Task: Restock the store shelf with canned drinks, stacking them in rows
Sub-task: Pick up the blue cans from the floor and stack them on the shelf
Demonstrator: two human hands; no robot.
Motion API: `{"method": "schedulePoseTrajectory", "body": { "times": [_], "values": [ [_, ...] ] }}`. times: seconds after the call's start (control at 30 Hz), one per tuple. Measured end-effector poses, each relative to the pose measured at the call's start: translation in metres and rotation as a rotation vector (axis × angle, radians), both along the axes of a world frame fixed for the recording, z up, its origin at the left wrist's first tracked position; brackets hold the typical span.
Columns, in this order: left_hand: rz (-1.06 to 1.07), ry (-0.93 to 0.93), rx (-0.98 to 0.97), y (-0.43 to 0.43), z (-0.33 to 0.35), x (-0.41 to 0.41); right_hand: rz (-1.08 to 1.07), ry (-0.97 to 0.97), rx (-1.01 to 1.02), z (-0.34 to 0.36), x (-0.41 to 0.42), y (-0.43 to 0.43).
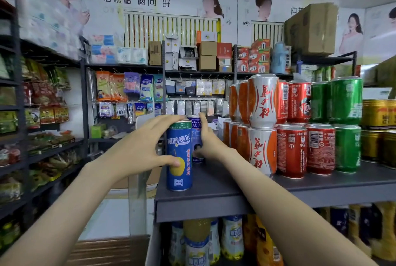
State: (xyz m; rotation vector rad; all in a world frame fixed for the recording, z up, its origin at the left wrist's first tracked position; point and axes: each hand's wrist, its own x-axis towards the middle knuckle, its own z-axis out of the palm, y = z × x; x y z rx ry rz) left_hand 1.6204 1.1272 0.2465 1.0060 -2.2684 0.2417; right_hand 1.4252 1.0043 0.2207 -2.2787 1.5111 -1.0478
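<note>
Head view. The left grip (141, 150) is closed round a blue apple can (179, 177), with the fingers over its rim and the thumb on its front. The can stands upright on the shelf (216, 184), close to the left front corner. Just behind it, the right grip (211, 141) clasps a second blue can (195, 125). To the right of that grip, silver-orange cans (262, 124) stand two high. Judged risks: a sideways nudge could tip the front can off the edge, and the right forearm could topple the stack.
</note>
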Motion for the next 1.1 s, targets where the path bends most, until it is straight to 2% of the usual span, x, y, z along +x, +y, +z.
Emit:
{"method": "schedulePoseTrajectory", "body": {
  "times": [0.3,0.37,0.47,0.57,0.87,1.1],
  "values": [
    [-0.020,-0.007,-0.002,-0.001,0.000,0.001,-0.122,0.041,-0.072,-0.002,-0.006,-0.009],
    [-0.029,-0.001,-0.009,-0.002,-0.001,0.002,-0.182,0.125,-0.107,-0.003,-0.008,-0.010],
    [-0.038,0.010,-0.008,-0.003,-0.001,0.002,-0.371,0.382,-0.291,-0.003,-0.009,-0.013],
    [-0.047,0.018,-0.015,-0.005,-0.002,0.002,-0.413,0.524,-0.407,0.000,-0.008,-0.021],
    [-0.071,0.008,-0.016,-0.008,-0.003,0.004,-0.418,0.568,-0.308,0.008,-0.013,-0.031],
    [-0.073,0.007,-0.030,-0.008,-0.004,0.002,-0.419,0.781,-0.391,0.005,-0.008,-0.036]
  ]
}}
